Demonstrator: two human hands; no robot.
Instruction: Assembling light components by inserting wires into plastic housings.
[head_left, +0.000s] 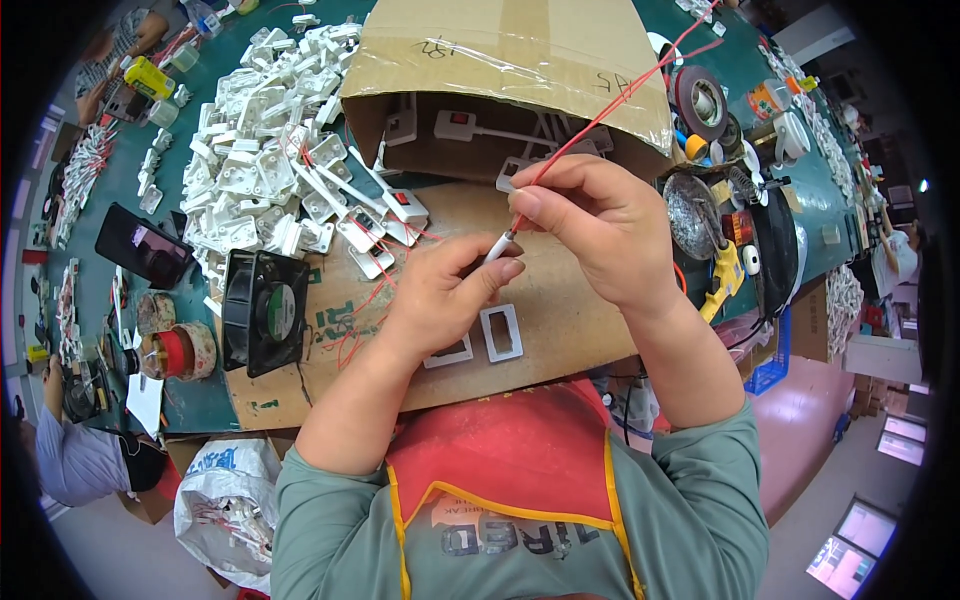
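Close together over the cardboard sheet, both my hands are closed. My left hand [445, 290] grips a white plastic stem [498, 247] whose narrow tip points up. From that tip come thin red wires [625, 95], which my right hand [600, 215] pinches between thumb and fingers. The wires' loose ends stretch up and to the right past the carton. Most of the white part is hidden in my left hand. Below my hands lie a white rectangular frame [502, 333] and a second one, partly covered by my left wrist.
An opened carton [510, 60] holding white switch parts stands ahead. Left of it are a heap of white plastic housings [265, 160], a black fan [264, 312] and a phone [145, 245]. A soldering stand, a metal dish [690, 215] and a yellow tool [725, 280] sit right.
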